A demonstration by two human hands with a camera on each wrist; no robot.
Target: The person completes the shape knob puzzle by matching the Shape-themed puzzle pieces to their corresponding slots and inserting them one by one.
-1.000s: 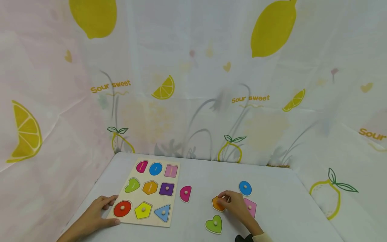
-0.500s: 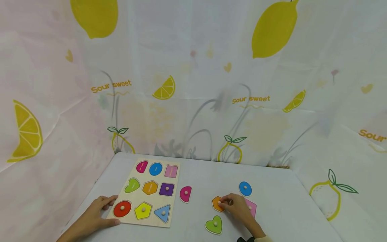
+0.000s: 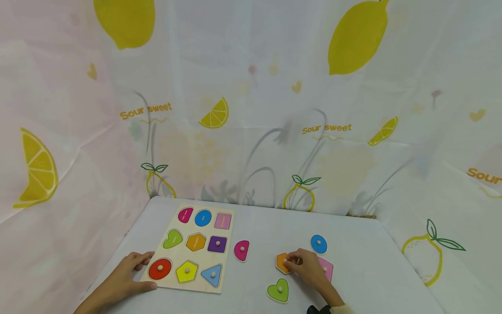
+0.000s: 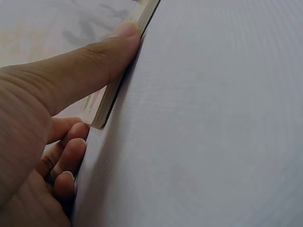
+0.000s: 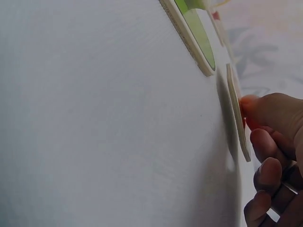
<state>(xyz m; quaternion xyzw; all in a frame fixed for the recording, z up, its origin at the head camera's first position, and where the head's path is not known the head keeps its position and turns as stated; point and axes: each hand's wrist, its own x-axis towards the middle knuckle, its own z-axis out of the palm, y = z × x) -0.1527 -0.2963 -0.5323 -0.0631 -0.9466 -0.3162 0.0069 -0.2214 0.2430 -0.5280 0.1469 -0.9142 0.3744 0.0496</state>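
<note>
- The right hand (image 3: 307, 266) pinches the little knob (image 3: 285, 261) on the orange six-sided piece (image 3: 280, 264) with thumb and finger.
- That orange piece is on the right side of the white table (image 3: 372, 266), near the green heart piece (image 3: 273, 294). A shadow shows by its edge in the right wrist view, so it may be a tiny bit up — I can't tell if one side touches the table.
- A good way to hold it: pinch the knob in the middle, nice and snug, so the flat part doesn't tip.
- Lift it straight up, because sliding it could bump the green heart piece.
- Watch the back of the hand too! The pink square piece (image 3: 328, 267) is right beside it, partly hidden, and the blue round piece (image 3: 317, 247) is close by.
- The left hand (image 3: 123, 274) holds the near left corner of the wooden board (image 3: 179, 255), thumb at the front edge, fingers at the side. Holding gently but firmly is best — a hard push could make the board slip.
- The dark pink half-circle piece (image 3: 240, 254) lies just right of the board, so go over it, not through it.
</note>
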